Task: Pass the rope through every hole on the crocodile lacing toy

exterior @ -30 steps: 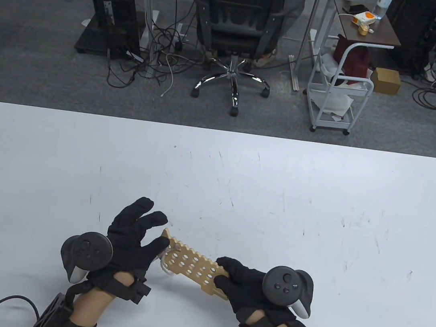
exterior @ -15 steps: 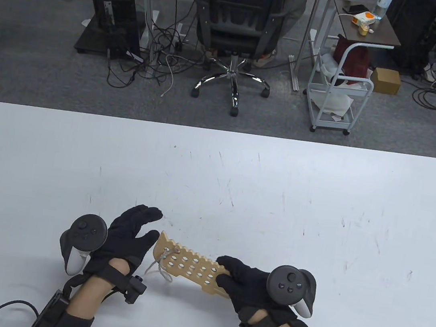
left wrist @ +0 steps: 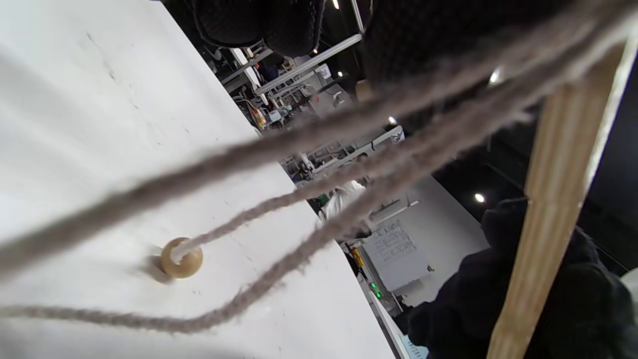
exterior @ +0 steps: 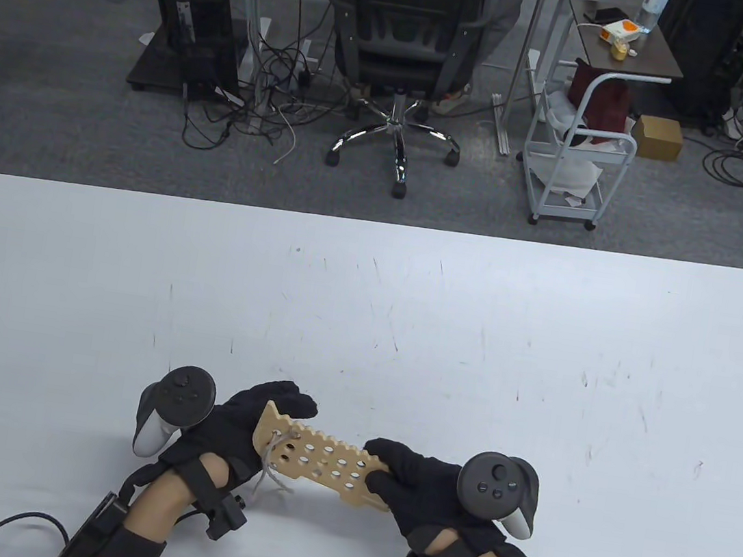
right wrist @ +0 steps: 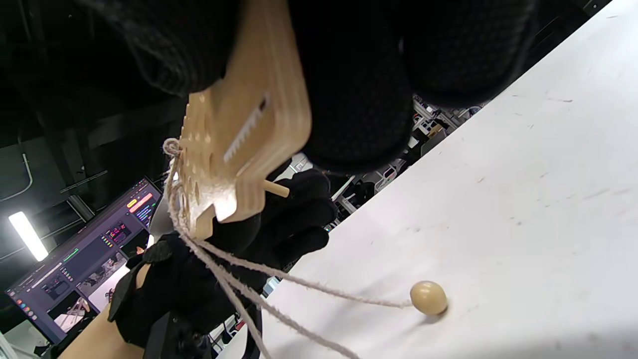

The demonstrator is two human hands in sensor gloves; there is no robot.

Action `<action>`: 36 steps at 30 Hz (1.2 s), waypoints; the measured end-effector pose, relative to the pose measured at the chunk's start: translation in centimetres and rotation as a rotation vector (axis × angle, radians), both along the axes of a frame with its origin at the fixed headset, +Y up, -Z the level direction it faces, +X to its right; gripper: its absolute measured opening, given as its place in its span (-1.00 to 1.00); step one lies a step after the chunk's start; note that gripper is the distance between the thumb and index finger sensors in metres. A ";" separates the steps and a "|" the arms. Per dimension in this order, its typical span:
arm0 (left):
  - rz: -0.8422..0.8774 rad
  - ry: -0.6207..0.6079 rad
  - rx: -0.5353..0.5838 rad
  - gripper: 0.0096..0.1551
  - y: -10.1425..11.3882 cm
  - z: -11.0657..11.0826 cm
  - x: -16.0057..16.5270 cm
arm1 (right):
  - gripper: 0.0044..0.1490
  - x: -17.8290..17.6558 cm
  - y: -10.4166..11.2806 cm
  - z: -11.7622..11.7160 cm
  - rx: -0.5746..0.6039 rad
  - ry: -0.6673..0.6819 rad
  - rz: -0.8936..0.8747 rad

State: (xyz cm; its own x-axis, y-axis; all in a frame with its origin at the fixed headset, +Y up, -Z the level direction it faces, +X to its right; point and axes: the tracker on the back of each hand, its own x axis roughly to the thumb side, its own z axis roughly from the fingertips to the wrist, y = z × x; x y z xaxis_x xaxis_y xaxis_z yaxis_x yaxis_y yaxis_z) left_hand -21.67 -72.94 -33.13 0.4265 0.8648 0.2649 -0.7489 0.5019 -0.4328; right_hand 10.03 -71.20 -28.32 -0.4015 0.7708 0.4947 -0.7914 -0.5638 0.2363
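Note:
The wooden crocodile board (exterior: 318, 458) with rows of holes is held above the table, tilted on edge. My right hand (exterior: 376, 463) grips its right end between thumb and fingers. My left hand (exterior: 288, 402) is curled behind the board's left end. In the right wrist view, the left hand's fingers (right wrist: 304, 209) pinch a wooden needle (right wrist: 275, 188) that pokes out from behind the board (right wrist: 239, 144). Grey rope (exterior: 272, 468) is tied at the left holes and hangs in loops. Its wooden bead (right wrist: 427, 297) lies on the table, and the left wrist view shows that bead (left wrist: 182, 258) too.
The white table (exterior: 476, 321) stretches far and wide around the hands. Beyond its far edge stand an office chair (exterior: 405, 41) and a white cart (exterior: 580, 149). A cable (exterior: 13, 518) trails from my left forearm at the near edge.
My left hand moved right and turned, going from spread fingers beside the board's end to curled fingers behind it. The board tipped up more on edge. The right hand kept its grip.

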 end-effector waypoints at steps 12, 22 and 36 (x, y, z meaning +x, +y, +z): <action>-0.014 0.077 0.064 -0.51 0.5 0.1 -0.3 | -0.39 0.7 0.2 -0.3 -0.004 -0.032 -0.026; -0.004 0.137 0.021 -0.49 0.4 0.0 -0.9 | -0.39 2.1 0.1 -1.0 -0.022 -0.115 -0.045; 0.002 0.259 0.021 -0.49 0.8 -0.1 -2.2 | -0.40 3.6 -0.2 -1.8 -0.055 -0.186 -0.067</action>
State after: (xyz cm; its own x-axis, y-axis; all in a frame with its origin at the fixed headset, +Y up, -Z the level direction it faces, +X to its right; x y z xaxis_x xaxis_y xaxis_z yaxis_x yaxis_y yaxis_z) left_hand -23.86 -72.12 -33.19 0.4804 0.8614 0.1649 -0.8346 0.5068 -0.2159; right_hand 13.62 -71.35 -30.12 -0.4293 0.8223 0.3736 -0.8593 -0.4992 0.1113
